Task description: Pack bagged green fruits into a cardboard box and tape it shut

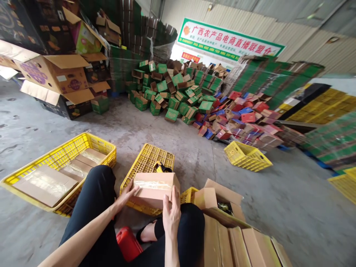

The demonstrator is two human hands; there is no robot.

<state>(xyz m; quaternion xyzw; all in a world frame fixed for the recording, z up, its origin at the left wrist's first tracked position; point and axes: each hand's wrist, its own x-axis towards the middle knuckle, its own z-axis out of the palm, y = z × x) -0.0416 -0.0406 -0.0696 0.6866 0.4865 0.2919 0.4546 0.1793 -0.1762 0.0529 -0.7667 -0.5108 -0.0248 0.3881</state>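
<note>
Over yellow crate [152, 155], taped carton [152, 190] held between left grip [126, 195] and right grip [171, 212]

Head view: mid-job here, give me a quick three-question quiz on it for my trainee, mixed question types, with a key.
1. True or false: the left hand and the right hand both touch the cardboard box.
2. Which shows just beyond that box? A) white cup; B) black-and-yellow tool; C) blue bottle.
3. What does the yellow crate at far left contain?

Key: 1. True. 2. B. 3. Taped cardboard boxes.
</note>
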